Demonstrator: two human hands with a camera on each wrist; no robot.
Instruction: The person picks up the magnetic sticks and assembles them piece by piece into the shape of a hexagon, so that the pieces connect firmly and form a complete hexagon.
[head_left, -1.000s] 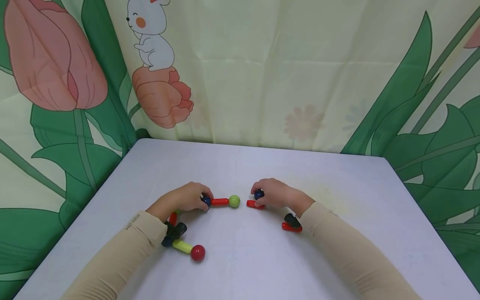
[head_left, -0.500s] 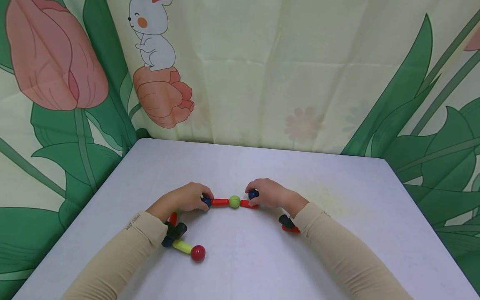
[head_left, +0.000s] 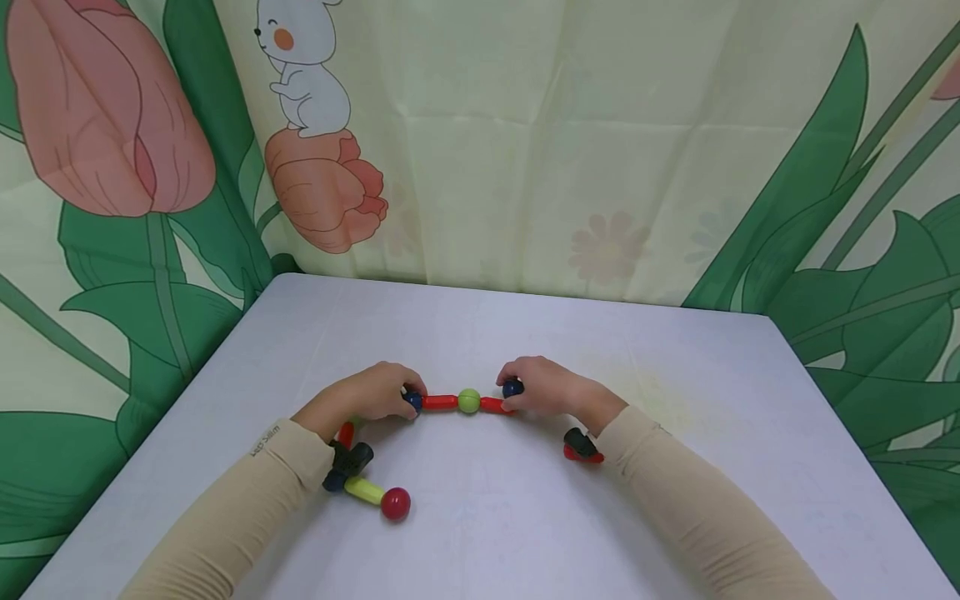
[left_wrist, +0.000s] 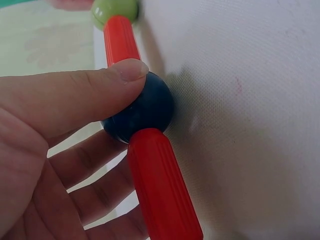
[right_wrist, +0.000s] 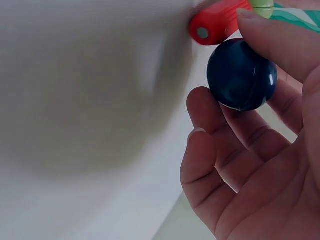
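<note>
My left hand (head_left: 378, 392) pinches a dark blue ball (left_wrist: 152, 107) between thumb and fingers. Red rods (left_wrist: 162, 185) join that ball on two sides, one of them leading to a light green ball (head_left: 468, 401). On the green ball's other side a second red rod (head_left: 492, 405) meets it end to end. My right hand (head_left: 547, 387) holds another dark blue ball (right_wrist: 242, 75) in its curled fingers, with the thumb tip against that second rod. A round grey metal spot marks the rod's free end in the right wrist view.
Near my left wrist, a yellow-green rod (head_left: 364, 491) ends in a red ball (head_left: 396, 504). Beside my right cuff lies a red piece (head_left: 582, 453), partly covered by the black wrist camera (head_left: 579, 441). The white table (head_left: 480, 533) ends at a printed curtain.
My right hand has moved left, bringing the red rod against the green ball, then shifted slightly back right with the blue ball. My left hand has stayed in place.
</note>
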